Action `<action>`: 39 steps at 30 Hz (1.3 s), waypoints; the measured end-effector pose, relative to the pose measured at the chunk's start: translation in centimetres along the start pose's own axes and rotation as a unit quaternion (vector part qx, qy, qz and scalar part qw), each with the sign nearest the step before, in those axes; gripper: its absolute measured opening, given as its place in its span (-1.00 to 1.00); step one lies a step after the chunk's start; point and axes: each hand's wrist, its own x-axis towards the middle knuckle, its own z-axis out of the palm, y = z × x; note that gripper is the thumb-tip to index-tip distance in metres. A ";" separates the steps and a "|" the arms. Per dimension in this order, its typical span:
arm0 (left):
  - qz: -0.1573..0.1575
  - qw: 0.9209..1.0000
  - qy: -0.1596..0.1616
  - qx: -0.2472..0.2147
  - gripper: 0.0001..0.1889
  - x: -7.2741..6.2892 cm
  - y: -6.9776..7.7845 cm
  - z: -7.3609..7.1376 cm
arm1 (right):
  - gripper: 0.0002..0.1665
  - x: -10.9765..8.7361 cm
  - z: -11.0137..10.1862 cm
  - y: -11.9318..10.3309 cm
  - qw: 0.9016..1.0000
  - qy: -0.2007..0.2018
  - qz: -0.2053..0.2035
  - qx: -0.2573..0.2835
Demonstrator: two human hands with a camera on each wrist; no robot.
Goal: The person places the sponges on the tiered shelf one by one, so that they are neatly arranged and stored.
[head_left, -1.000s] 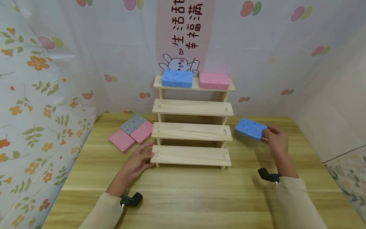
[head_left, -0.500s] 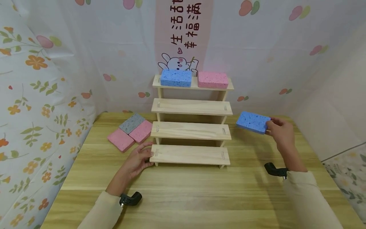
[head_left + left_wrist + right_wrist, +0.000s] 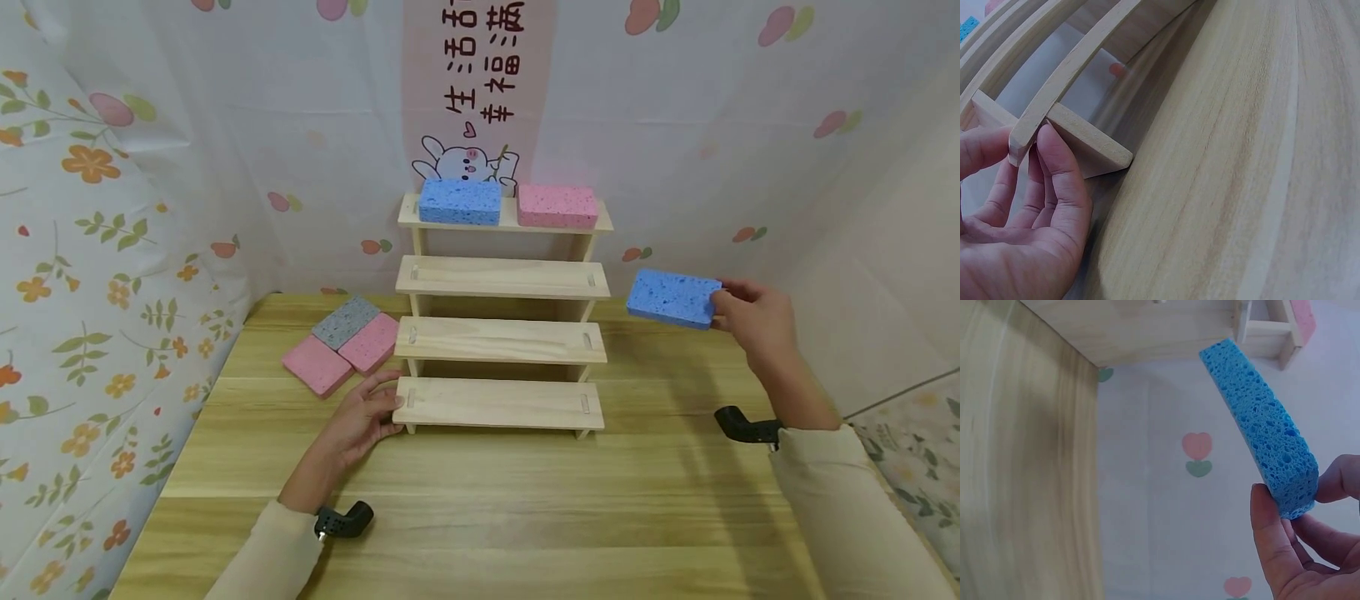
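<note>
A blue sponge (image 3: 672, 298) is held in the air by the right hand (image 3: 761, 325), above the right side of a wooden table (image 3: 510, 500) and apart from the stepped wooden shelf (image 3: 498, 402) at the centre. Only the sponge's right end is pinched, between the thumb on one face and the fingers on the other; the rest juts leftward, beyond the fingertips. The left end of the shelf's lowest, nearest step is pinched between the thumb and fingers of the left hand (image 3: 360, 421). On the top, farthest step, a second blue sponge (image 3: 460, 202) is placed to the left of a pink sponge (image 3: 557, 207). To the shelf's left, a grey sponge (image 3: 346, 322) and two pink sponges (image 3: 317, 366) are laid close together on the table.
</note>
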 end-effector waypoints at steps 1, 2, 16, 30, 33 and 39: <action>-0.001 1.000 0.000 0.000 -0.43 0.0 0.0 0.0 | -0.35 0.0 -0.1 -0.2 1.000 -0.002 -0.001 -0.002; -0.001 1.000 -0.002 0.001 -0.44 0.0 0.0 -0.1 | -0.34 0.0 -0.2 -0.3 1.000 -0.003 -0.004 -0.008; -0.005 1.000 0.002 -0.004 -0.43 0.0 0.0 -0.3 | -0.28 0.5 -0.3 -3.3 0.998 -0.024 -0.021 -0.062; -0.008 1.000 0.007 -0.002 -0.41 0.1 -0.1 -0.2 | -0.27 0.9 0.8 -5.8 0.995 -0.068 -0.037 -0.059; -0.005 1.000 0.002 -0.002 -0.42 0.1 0.0 -0.2 | -0.29 1.1 1.4 -6.3 0.996 -0.079 -0.031 -0.038; -0.009 1.000 0.001 -0.004 -0.40 0.2 0.0 -0.2 | -0.32 1.6 2.8 -7.1 0.995 -0.099 -0.030 -0.007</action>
